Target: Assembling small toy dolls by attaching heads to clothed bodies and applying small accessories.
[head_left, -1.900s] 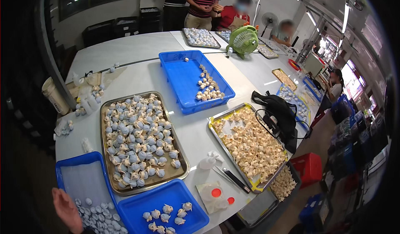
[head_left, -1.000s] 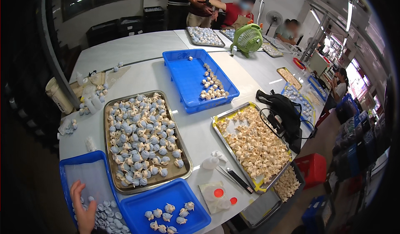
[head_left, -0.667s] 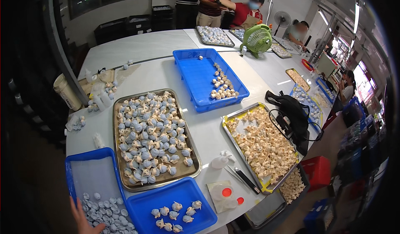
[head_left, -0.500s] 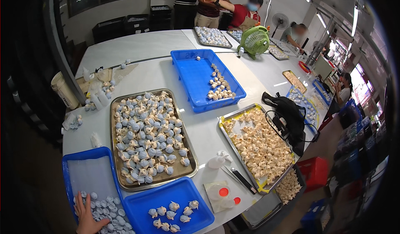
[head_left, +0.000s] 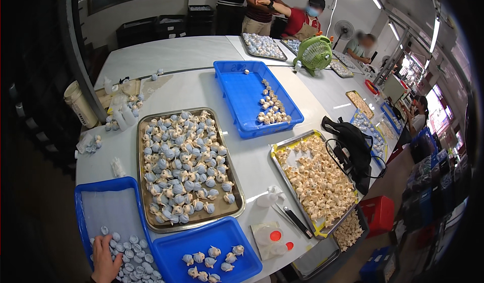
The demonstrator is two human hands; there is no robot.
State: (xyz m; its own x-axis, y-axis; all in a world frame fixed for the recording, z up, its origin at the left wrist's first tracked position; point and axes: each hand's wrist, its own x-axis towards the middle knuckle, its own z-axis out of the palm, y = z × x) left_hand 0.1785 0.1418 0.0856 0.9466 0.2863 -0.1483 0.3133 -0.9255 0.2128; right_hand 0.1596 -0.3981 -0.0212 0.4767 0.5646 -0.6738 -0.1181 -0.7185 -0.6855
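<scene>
My left hand (head_left: 105, 263) is in the blue tray (head_left: 111, 207) at the lower left. Its fingers bend down among the pale blue cup-shaped shells (head_left: 135, 258), with the thumb standing apart from them. No held piece shows between the fingers. Beside it, a second blue tray (head_left: 171, 247) holds several small cream-and-blue figures (head_left: 215, 252). Beyond these, a large metal tray (head_left: 242, 202) is heaped with similar figures (head_left: 186, 167). My right hand is out of sight.
A blue bin (head_left: 237, 101) with cream pieces stands beyond. To the right are a metal tray of cream parts (head_left: 322, 182), a squeeze bottle (head_left: 267, 200), a black-handled tool (head_left: 297, 222), red-marked containers (head_left: 275, 236) and a black bag (head_left: 348, 137). A green fan (head_left: 315, 53) and several people are farther off.
My left hand's spread fingers have drawn closer together and bent toward the shells. The whole view has shifted slightly, moving the trays a little to the right in the picture.
</scene>
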